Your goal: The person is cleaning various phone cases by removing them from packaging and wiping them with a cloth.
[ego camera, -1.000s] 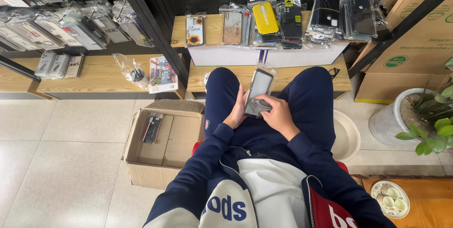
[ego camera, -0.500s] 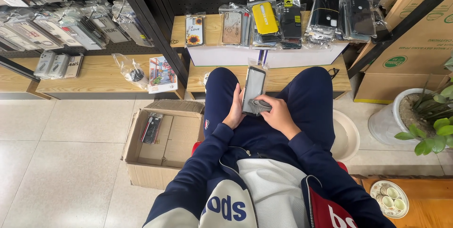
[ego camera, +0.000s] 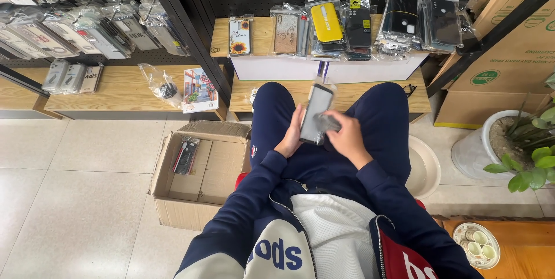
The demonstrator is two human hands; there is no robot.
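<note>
— Two wooden benches (ego camera: 124, 89) stood against a black pegboard wall, over pale square floor tiles (ego camera: 75, 157), glossy. What sat on the nearer one?

— One white rectangular box (ego camera: 324, 68), carrying roughly eight phone cases in clear, crinkled plastic sleeves: one yellow case (ego camera: 326, 22), one flowered case (ego camera: 239, 36), one beige, the rest dark.

— And on the floor?

— One open cardboard carton (ego camera: 202, 175), corrugated and brown, with one dark packaged case (ego camera: 186, 155) lying flat inside. One white round basin (ego camera: 425, 166) stood beside the person's right leg, one potted green plant (ego camera: 523, 146) farther right, and large brown cartons behind it.

— The hands?

— Two. Left hand (ego camera: 291, 137) had its fingers wrapped around the lower left edge of a slim rectangular phone case in a clear sleeve (ego camera: 317, 112), held upright over the lap between dark blue trouser knees. Right hand (ego camera: 346, 137) was closed on the sleeve's right edge, blurred; its fingers pinched the plastic.

— Anything else counted?

— One round tray of small cups (ego camera: 477, 245), lower right, on an orange-brown surface.
</note>
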